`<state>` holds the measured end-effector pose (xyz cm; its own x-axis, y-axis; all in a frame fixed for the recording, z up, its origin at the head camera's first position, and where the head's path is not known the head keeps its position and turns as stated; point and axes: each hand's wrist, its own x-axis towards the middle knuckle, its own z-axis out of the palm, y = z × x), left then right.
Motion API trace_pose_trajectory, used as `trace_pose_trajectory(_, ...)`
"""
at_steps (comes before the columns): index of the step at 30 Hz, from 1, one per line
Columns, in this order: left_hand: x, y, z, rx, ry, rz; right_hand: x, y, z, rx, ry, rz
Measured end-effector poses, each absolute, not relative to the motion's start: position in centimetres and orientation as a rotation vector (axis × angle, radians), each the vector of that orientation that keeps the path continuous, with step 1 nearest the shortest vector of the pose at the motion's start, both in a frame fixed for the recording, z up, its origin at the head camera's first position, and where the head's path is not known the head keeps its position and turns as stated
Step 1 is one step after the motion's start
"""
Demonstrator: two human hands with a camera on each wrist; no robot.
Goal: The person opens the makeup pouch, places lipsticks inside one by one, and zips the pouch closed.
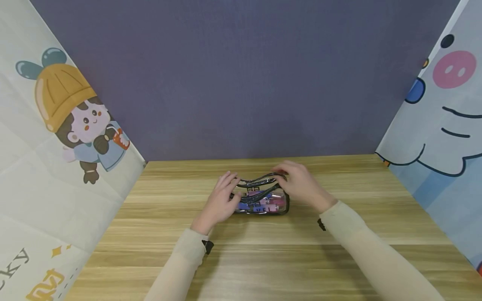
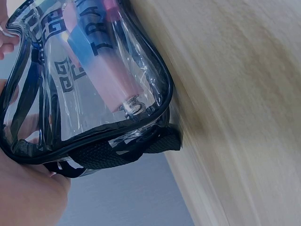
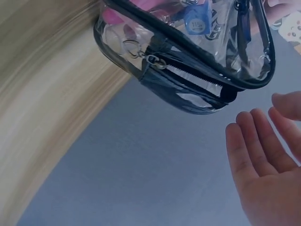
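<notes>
A clear pouch [image 1: 265, 200] with black piping and dark lettering sits on the wooden table. My left hand [image 1: 220, 202] holds its left end, thumb on the near side and fingers toward the far side. Those fingers show blurred through the plastic in the left wrist view. Beside the right end is my right hand [image 1: 301, 184]; in the right wrist view its fingers [image 3: 258, 141] are extended and apart from the pouch. A zipper [image 3: 193, 77] with a metal ring pull runs along that end. Inside lies a pink-and-blue item [image 2: 101, 66] with a metallic tip, among other pink and blue items.
The wooden table [image 1: 241, 259] meets a dark grey-purple panel [image 1: 241, 83] behind the pouch. Cartoon-printed sheets flank it, with a child in a yellow hat [image 1: 65, 96] at left and a pig snout [image 1: 454, 69] at right.
</notes>
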<state>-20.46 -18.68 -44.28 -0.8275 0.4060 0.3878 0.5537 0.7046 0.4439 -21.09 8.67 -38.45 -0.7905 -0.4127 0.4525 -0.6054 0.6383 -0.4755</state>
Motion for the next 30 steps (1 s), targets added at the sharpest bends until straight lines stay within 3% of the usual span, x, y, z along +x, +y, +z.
trace_pose_trajectory(30, -20.3, -18.7, -44.2, -0.749, -2.680, -0.798, -21.4, 11.1, -42.2, 0.439, -2.563, 1.217)
